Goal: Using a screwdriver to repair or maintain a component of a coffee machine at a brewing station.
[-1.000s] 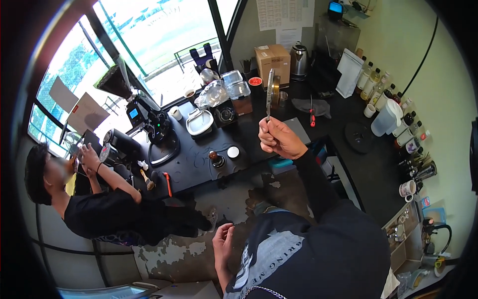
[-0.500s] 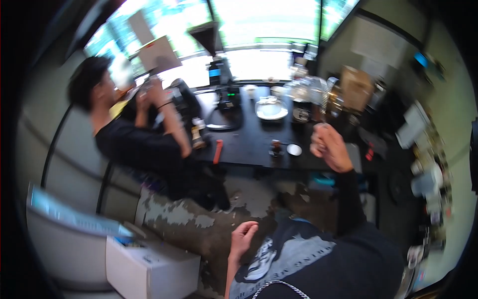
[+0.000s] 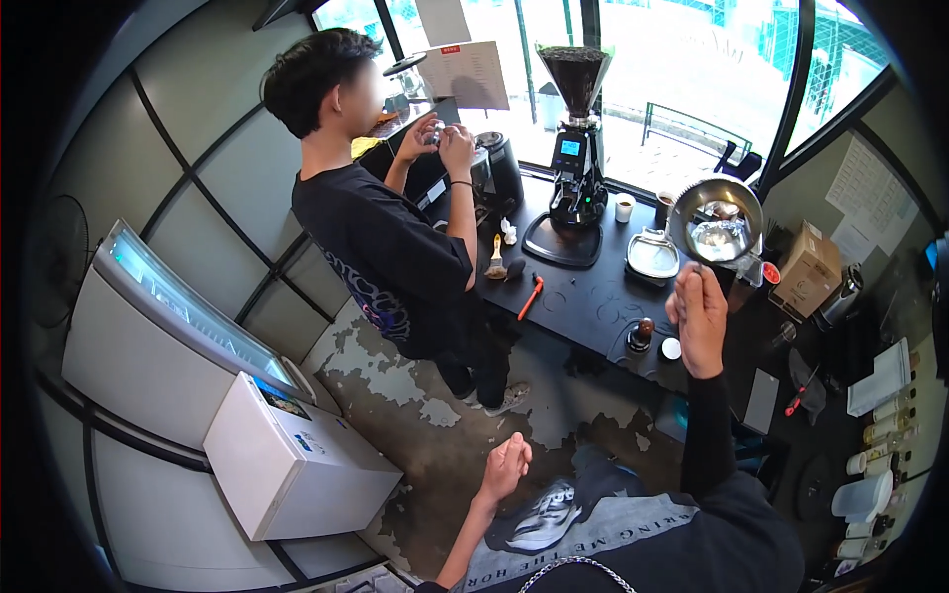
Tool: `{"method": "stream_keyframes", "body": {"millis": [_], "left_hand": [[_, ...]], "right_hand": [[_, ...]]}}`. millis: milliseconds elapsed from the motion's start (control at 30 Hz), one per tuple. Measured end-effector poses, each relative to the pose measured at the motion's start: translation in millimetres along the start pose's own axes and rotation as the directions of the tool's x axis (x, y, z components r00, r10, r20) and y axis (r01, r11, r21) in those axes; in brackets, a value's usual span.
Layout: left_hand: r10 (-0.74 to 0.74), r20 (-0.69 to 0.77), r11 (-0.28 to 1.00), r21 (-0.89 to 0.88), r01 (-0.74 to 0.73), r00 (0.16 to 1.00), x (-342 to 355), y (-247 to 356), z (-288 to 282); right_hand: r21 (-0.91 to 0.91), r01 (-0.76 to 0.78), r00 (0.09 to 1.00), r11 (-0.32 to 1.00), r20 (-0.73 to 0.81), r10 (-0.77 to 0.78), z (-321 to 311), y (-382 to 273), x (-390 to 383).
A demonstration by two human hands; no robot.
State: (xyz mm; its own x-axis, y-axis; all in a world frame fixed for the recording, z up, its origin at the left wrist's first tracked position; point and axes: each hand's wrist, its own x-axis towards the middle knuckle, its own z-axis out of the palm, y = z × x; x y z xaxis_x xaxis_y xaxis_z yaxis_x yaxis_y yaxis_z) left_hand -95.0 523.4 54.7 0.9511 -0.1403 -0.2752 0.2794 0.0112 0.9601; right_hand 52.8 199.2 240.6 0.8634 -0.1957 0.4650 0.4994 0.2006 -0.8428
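My right hand [image 3: 700,321] is raised above the right part of the black counter. Its fingers are closed round the thin handle of a round metal pan [image 3: 743,203], whose open side faces me; shiny shapes show inside its rim. My left hand [image 3: 507,465] hangs low in front of my body, above the floor, fingers curled together with nothing visible in them. Below and left of the right hand, a tamper with a brown knob [image 3: 643,334] stands beside a small white disc [image 3: 671,348]. A square silver dish [image 3: 653,254] sits just left of the pan.
On the counter [image 3: 583,296] stand a coffee grinder [image 3: 577,148], a paper cup [image 3: 624,207], a brush [image 3: 495,259] and a red-handled tool [image 3: 531,296]. A co-worker [image 3: 395,242] stands left, hands raised round something small. A cardboard box [image 3: 809,272] stands right; a white chest [image 3: 287,455] stands lower left.
The view has swung right-to-left and sharpened, so counter and co-worker sit further right in it. My right hand stays raised; the metal pan's open side now shows clearly. My left hand remains low.
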Motion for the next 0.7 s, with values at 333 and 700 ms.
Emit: {"method": "stream_keyframes", "body": {"millis": [333,700], "left_hand": [[0.082,0.036,0.993,0.081,-0.085,0.996,29.3,4.0,-2.5],[0.193,-0.203,0.98,-0.013,-0.2,0.96,64.3,61.5,17.1]], "right_hand": [[0.181,0.013,0.993,0.983,0.113,-0.033,51.2,49.5,76.0],[-0.011,0.101,0.994,0.995,0.037,-0.101,75.2,125.5,175.5]]}}
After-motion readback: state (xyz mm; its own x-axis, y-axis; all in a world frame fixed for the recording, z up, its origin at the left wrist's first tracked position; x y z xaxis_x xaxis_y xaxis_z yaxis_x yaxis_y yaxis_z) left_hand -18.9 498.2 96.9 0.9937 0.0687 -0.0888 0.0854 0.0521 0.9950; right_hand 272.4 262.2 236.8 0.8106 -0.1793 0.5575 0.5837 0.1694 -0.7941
